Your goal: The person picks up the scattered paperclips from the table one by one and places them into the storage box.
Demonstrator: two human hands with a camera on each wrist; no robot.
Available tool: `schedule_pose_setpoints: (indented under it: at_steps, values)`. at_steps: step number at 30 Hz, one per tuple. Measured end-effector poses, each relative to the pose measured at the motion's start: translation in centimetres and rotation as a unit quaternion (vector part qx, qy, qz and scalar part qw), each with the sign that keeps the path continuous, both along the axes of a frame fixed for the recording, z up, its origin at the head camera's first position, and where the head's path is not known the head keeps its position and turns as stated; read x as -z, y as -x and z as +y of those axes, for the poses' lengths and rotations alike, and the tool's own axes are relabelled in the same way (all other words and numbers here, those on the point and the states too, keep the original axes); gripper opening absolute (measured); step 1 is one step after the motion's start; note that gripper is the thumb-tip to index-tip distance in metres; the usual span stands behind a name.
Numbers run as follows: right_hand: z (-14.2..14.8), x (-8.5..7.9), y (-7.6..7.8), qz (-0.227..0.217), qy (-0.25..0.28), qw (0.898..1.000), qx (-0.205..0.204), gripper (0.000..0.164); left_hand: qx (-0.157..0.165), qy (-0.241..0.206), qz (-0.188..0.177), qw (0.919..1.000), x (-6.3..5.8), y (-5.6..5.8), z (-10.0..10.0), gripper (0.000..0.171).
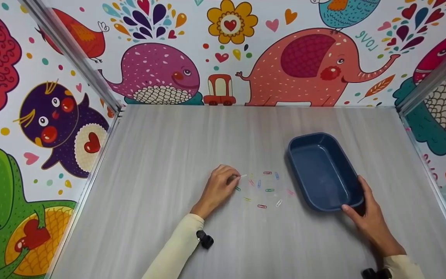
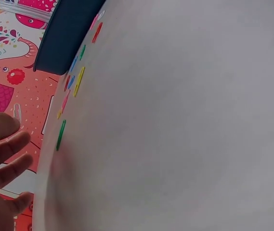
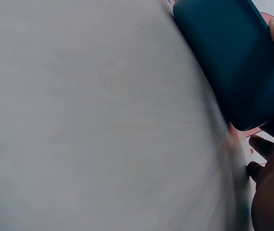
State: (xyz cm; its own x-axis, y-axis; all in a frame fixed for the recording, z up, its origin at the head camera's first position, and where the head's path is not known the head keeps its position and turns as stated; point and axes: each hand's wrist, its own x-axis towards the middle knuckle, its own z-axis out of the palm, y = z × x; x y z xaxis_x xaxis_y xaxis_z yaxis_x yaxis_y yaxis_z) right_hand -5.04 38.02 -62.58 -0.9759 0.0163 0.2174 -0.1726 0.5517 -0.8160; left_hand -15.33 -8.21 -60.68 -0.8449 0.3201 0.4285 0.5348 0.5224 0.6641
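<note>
My left hand (image 1: 218, 186) pinches a white paper clip (image 2: 17, 111) between thumb and forefinger, just above the table. Several coloured paper clips lie loose to its right, among them a green paper clip (image 1: 238, 188) by the fingers, a red paper clip (image 1: 262, 206), a yellow paper clip (image 1: 247, 199) and another white paper clip (image 1: 279, 203). Beyond them stands a dark blue rectangular basin (image 1: 319, 170), whose inside shows no clips. With thumb and fingers on either side, my right hand (image 1: 374, 221) grips its near right corner.
The grey wood-grain table (image 1: 149, 155) is bounded by metal rails (image 1: 79, 197) at the sides. Patterned panels with cartoon animals, such as an elephant (image 1: 304, 73), rise behind and beside it. A small black device (image 1: 205, 239) sits at the left wrist.
</note>
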Motion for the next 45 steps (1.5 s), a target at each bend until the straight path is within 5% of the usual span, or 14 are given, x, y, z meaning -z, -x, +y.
schedule_pose_setpoints:
  at_steps: [11, 25, 34, 45]
  values:
    - [0.1, 0.0, 0.0, -0.012, 0.003, 1.000, 0.004, 0.105, 0.012, -0.001, -0.012, 0.9999, -1.1, -0.4, 1.0, 0.004]
    - [0.3, 0.5, 0.1, 0.018, 0.014, 1.000, -0.007, 0.102, 0.035, 0.003, -0.013, 0.9993, -1.4, -0.1, 2.7, 0.005]
    - [0.2, 0.0, 0.0, 0.001, 0.002, 1.000, -0.002, 0.107, 0.051, 0.011, -0.022, 0.9984, -1.3, 0.2, 3.9, 0.005]
    - [0.1, -0.3, -0.1, -0.006, 0.002, 1.000, -0.003, 0.105, 0.065, 0.043, 0.014, 0.9969, -2.6, 0.7, 5.8, 0.007]
